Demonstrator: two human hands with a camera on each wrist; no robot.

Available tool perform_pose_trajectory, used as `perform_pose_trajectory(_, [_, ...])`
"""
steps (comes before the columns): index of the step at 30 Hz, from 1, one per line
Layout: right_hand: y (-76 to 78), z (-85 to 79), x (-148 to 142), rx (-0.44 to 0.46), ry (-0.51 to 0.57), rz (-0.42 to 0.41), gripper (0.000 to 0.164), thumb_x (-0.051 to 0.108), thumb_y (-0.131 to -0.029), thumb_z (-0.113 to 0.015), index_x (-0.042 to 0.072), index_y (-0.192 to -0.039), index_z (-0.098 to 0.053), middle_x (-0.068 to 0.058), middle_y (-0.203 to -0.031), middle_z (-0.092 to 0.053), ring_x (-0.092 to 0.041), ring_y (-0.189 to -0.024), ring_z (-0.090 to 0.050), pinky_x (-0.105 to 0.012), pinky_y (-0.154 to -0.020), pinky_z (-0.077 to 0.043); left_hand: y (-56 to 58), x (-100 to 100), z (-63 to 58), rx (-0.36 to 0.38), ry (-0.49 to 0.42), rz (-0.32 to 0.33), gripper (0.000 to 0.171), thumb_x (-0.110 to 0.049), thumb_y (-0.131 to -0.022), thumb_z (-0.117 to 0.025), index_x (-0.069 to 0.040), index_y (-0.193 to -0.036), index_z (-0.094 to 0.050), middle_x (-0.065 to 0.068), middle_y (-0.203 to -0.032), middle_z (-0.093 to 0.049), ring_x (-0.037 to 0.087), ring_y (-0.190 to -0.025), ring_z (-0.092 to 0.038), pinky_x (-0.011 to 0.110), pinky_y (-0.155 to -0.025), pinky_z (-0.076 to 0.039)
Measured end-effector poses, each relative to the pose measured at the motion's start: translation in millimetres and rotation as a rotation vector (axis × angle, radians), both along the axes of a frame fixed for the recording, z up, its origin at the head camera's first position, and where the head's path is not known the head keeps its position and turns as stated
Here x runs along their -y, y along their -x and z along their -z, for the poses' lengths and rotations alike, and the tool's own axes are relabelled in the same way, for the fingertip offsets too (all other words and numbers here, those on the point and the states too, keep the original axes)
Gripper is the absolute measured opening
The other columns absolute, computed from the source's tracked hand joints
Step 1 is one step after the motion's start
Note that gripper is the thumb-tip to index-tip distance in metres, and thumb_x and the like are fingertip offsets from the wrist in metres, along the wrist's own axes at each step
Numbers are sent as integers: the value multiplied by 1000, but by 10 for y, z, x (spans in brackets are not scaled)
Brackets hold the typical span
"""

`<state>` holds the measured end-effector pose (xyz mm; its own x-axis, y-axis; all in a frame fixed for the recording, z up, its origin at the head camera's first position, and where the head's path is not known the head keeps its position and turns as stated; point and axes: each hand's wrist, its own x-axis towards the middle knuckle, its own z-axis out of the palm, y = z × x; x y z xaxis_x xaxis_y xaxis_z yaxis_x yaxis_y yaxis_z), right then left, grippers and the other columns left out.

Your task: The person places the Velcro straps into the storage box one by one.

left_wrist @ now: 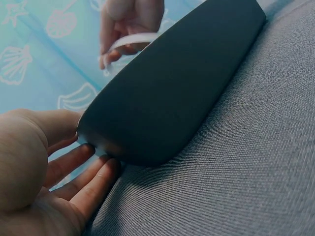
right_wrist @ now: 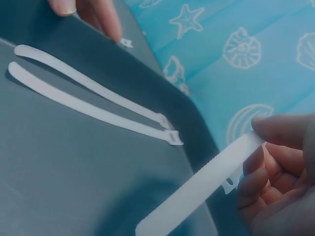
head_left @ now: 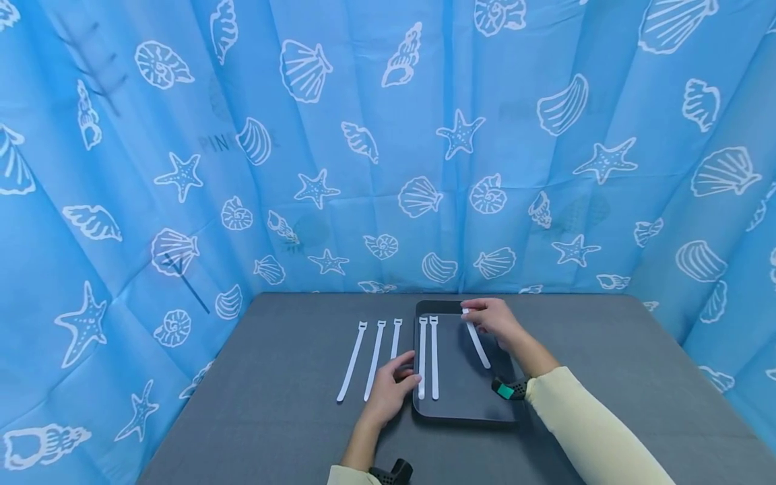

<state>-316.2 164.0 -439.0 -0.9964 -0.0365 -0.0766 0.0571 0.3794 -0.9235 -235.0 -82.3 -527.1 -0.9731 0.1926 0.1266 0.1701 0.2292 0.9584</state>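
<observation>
My right hand [head_left: 494, 318] pinches a white hook-and-loop cable tie [head_left: 477, 345] between thumb and fingers above the right part of a dark tray [head_left: 467, 421]. The tie's long tail slants down over the tray, and its slotted head [right_wrist: 230, 186] shows by the fingers in the right wrist view. My left hand [head_left: 388, 389] holds the tray's left wall, thumb at the rim and fingertips [left_wrist: 110, 167] against the outside. Inside the tray, two more white ties [head_left: 422, 357] lie side by side, slotted heads toward the back.
Left of the tray, three white ties [head_left: 352, 364] lie in a row on the grey table [head_left: 273, 404]; my left hand partly covers the nearest one. Behind the table hangs a blue curtain [head_left: 376, 135] with white shells and starfish.
</observation>
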Motion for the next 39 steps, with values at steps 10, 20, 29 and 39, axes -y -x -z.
perform_pose_trajectory(10, [65, 204, 119, 50, 101, 17, 38, 12, -95, -61, -4, -130, -58, -14, -110, -66, -22, -87, -56, -31, -69, -50, -3, 1, -4, -3, 20, -6, 49, -18, -95, -63, -9, -141, -50, 8, -138, -53, 21, -114, -57, 39, -97, -47])
perform_pose_trajectory(20, [92, 424, 155, 120, 241, 120, 36, 20, -100, -55, 1, -131, -59, -19, -124, -59, -26, -94, -55, -27, -68, -49, -7, 3, -17, 5, 31, -10, 50, -18, -94, -63, -9, -141, -50, 8, -138, -54, 21, -114, -57, 39, -97, -47])
perform_pose_trajectory(29, [90, 559, 184, 94, 165, 172, 31, 17, -100, -54, 2, -127, -62, -15, -106, -62, -23, -80, -55, -26, -63, -48, -28, -5, -39, -1, 29, -7, 49, -15, -95, -63, -8, -141, -50, 8, -138, -53, 23, -115, -57, 40, -97, -47])
perform_pose_trajectory(39, [119, 590, 214, 76, 41, 126, 37, 4, -95, -54, 0, -132, -56, -16, -95, -59, -20, -64, -54, -27, -54, -47, -26, 3, -41, -6, 24, -6, 49, -16, -95, -62, -9, -142, -49, 8, -139, -52, 22, -115, -57, 39, -98, -47])
